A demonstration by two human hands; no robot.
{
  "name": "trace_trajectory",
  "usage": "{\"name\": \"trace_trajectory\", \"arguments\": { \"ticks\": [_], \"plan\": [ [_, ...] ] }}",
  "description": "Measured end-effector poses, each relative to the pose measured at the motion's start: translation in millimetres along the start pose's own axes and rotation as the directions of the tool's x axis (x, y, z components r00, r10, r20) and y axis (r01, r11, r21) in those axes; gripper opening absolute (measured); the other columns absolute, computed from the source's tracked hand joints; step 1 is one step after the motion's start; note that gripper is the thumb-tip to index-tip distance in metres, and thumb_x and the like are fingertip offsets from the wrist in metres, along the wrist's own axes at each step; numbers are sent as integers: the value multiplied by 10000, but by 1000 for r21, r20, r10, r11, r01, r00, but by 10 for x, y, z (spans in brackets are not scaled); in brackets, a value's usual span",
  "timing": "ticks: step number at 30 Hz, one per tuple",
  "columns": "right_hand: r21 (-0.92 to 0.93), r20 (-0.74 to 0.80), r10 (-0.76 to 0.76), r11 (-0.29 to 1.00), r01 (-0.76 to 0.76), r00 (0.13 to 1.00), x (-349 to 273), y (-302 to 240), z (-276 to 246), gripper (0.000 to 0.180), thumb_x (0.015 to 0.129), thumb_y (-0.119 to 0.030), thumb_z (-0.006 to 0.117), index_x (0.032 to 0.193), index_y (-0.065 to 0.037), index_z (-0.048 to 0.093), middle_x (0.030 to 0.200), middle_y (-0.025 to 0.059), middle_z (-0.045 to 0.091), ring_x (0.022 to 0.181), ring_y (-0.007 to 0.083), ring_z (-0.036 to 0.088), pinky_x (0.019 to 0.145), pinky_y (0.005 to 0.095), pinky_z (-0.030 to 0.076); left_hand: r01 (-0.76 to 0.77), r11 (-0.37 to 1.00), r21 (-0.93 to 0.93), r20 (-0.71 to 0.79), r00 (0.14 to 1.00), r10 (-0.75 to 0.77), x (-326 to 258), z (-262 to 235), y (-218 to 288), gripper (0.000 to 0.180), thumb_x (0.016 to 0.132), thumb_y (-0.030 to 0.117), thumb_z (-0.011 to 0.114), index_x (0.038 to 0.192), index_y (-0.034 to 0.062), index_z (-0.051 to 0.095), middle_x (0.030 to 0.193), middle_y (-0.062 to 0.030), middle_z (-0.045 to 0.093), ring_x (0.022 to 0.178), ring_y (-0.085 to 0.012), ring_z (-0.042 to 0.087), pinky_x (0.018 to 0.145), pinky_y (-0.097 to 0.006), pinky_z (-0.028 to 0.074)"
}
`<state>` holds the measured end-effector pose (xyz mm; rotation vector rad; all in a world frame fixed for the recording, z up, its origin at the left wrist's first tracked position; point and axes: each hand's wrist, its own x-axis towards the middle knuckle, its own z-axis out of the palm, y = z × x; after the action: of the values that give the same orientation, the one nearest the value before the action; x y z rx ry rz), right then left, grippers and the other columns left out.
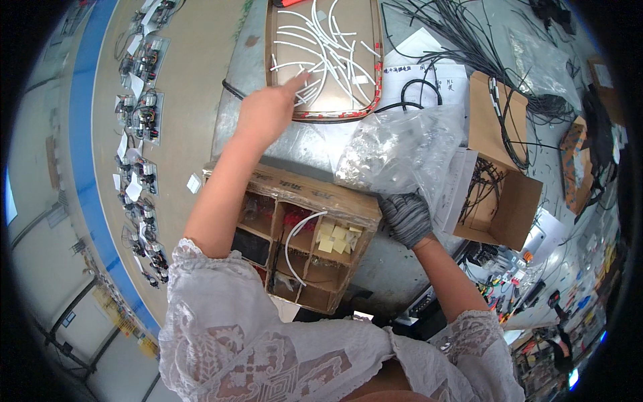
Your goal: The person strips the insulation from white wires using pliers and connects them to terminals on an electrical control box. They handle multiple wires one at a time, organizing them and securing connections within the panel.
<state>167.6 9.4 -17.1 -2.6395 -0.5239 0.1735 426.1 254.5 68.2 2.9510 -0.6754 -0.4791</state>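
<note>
My left hand [266, 112], bare, reaches over the near left rim of a shallow tray [321, 119]. Its index finger stretches out onto the loose white tubes [325, 57] lying inside; no tube shows lifted in it. My right hand [407, 220] wears a grey striped glove. With fingers curled, it presses against the right corner of a cardboard compartment box [321, 194]. Its fingertips are partly hidden there. One curved white tube [289, 248] lies across this box's compartments. Pale yellow pieces [335, 238] fill one of them.
A clear plastic bag [402, 151] lies beyond my right hand. An open carton [519, 211] with black cables stands right of it. Black cables [469, 40] spread at the far right. On the left, several small assemblies [144, 117] line a beige surface [194, 74].
</note>
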Motion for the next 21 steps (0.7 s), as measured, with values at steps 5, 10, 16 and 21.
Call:
{"name": "trace_trajectory", "arguments": {
  "ticks": [5,10,16,21],
  "plan": [
    [-23,95,3,1000,-1,996,-4,-6,-26,392,789,-168,530,1176,-131,581,931,93,606,842,277,602,777,436,468,14,998,62,43,999,-16,-76,38,29,429,888,122,486,1307,211,512,789,-197,643,731,-365,633,659,-463,499],
    [-2,91,4,1000,-4,996,11,-3,-38,372,797,-176,524,1160,-131,587,953,95,615,847,275,607,762,428,473,11,998,69,3,1000,-11,-99,108,-22,461,851,87,492,1297,200,521,789,-159,665,719,-345,649,647,-455,515],
    [2,71,9,1000,-9,997,-2,0,-20,376,788,-172,523,1156,-134,588,920,88,606,826,266,602,756,420,471,54,999,0,-13,998,-54,-129,99,-59,394,884,126,493,1273,152,549,750,-197,638,706,-365,628,662,-469,494],
    [-10,31,-11,1000,11,999,0,-6,-37,400,766,-187,542,1160,-138,586,869,71,584,799,253,591,740,414,463,61,998,-7,-13,998,-61,-165,119,-98,383,885,129,496,1263,137,556,744,-201,636,707,-364,628,661,-466,495]
  ]
}}
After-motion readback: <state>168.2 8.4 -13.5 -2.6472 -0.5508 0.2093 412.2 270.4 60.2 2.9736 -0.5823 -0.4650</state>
